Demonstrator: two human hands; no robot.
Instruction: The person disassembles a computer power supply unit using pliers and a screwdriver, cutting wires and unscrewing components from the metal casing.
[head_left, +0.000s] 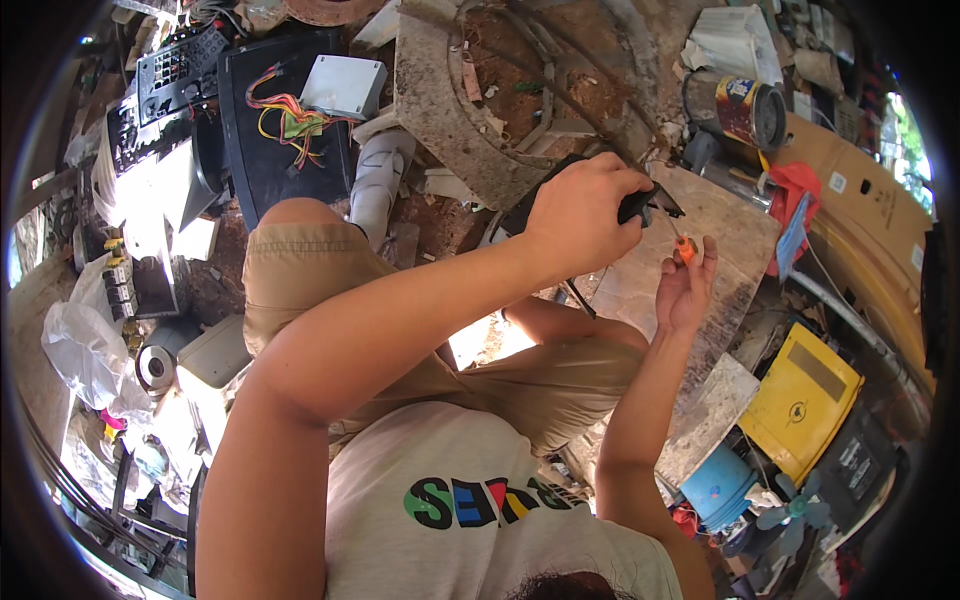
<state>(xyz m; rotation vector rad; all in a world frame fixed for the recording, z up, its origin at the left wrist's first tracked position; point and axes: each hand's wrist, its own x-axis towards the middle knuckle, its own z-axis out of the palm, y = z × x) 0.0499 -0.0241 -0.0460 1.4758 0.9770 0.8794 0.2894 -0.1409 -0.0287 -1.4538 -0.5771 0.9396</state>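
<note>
My left hand [585,210] is closed around a black device [533,200], gripping it from above over the right side of the work area. Much of the device is hidden behind that hand, and its exact kind does not show. In my right hand [688,290], the fingers pinch the orange handle of a screwdriver [685,249]. Its thin shaft points up and left, toward the edge of the black device; whether the tip touches it is hard to tell. A black cable hangs below the left hand. Beneath both hands lies a worn, stained board [720,215].
A grey metal power supply [345,85] with coloured wires [298,125] rests on a black panel at the upper left. A tin can [740,110], red plastic bag [797,200], cardboard [860,235], yellow panel [800,400] and blue bucket [718,490] crowd the right.
</note>
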